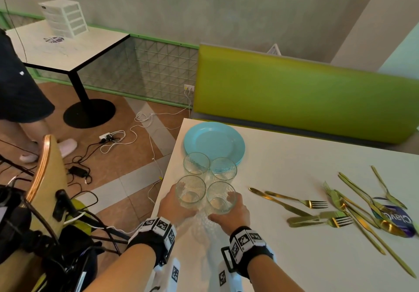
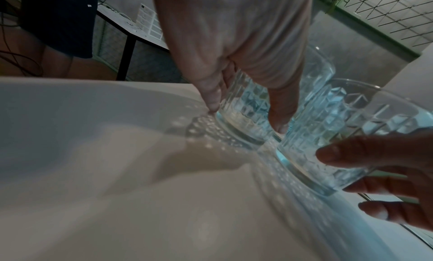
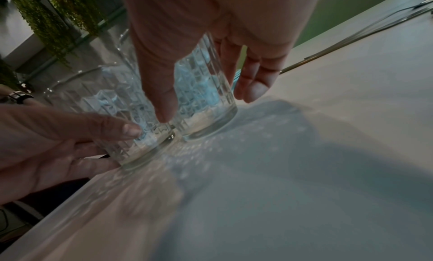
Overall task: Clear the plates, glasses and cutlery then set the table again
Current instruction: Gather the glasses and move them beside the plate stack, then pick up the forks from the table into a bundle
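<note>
Two clear cut-glass tumblers stand side by side near the table's left edge. My left hand (image 1: 175, 204) grips the left glass (image 1: 190, 192), thumb and fingers curled round its lower wall. My right hand (image 1: 229, 211) grips the right glass (image 1: 221, 198) the same way. In the left wrist view the left glass (image 2: 244, 116) rests its base on the table. The right glass (image 3: 203, 98) stands on the table too. Two more glasses (image 1: 196, 163) stand just behind. Beyond them lies a stack of light blue plates (image 1: 215, 140).
Gold knives, forks and spoons (image 1: 340, 207) lie scattered on the white table (image 1: 283, 235) to the right. A green bench back (image 1: 294, 96) runs behind. Left of the table are a wooden chair (image 1: 45, 173), floor cables and a standing person (image 1: 20, 96).
</note>
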{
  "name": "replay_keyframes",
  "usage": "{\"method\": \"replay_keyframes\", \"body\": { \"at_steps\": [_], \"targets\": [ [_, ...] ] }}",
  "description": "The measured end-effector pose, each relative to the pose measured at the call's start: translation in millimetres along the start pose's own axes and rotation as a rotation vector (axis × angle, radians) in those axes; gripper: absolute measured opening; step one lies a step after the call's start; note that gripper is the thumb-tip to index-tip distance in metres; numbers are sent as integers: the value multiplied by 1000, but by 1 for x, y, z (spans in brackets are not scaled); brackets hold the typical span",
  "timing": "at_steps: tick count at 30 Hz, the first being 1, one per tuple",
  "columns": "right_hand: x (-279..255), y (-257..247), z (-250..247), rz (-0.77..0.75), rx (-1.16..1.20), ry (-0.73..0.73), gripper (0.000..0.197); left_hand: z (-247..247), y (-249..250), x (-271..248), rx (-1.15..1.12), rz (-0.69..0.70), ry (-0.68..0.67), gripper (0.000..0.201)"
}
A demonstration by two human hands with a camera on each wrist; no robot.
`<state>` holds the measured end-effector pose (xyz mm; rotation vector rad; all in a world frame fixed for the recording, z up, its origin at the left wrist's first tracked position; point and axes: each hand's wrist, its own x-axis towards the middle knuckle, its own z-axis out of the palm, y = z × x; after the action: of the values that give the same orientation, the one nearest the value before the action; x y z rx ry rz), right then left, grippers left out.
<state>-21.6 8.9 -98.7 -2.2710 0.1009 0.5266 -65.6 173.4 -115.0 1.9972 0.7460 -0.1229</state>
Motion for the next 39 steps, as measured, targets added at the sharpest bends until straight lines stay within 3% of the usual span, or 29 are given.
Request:
{"method": "replay_keyframes", "body": {
  "at_steps": [9,13,15,18,23,28,31,35,39],
  "targets": [
    [0,-1,-2,4,0,-19,84,1,-1,3,-103,-27,-10,98],
    [1,1,-4,36,-7,-52,94,5,-3,-2,-210,-23,-18,150],
    [0,2,-6,40,-26,-59,100,4,1,-8,-174,20,22,156],
    [-1,2,-14,53,-49,-77,107,-4,15,-23,-107,83,103,149],
    [-1,3,-40,100,-82,-40,106,-11,48,-40,-71,261,187,158],
    [-6,10,-83,119,-107,43,96,7,96,-51,-113,449,331,119],
    [-12,26,-117,152,-143,106,89,30,128,-51,-80,526,315,90],
    [-22,63,-173,221,-149,174,74,79,169,-53,25,625,137,44],
    [-26,111,-229,309,-166,243,59,136,194,-53,138,603,-121,37]
  ]
}}
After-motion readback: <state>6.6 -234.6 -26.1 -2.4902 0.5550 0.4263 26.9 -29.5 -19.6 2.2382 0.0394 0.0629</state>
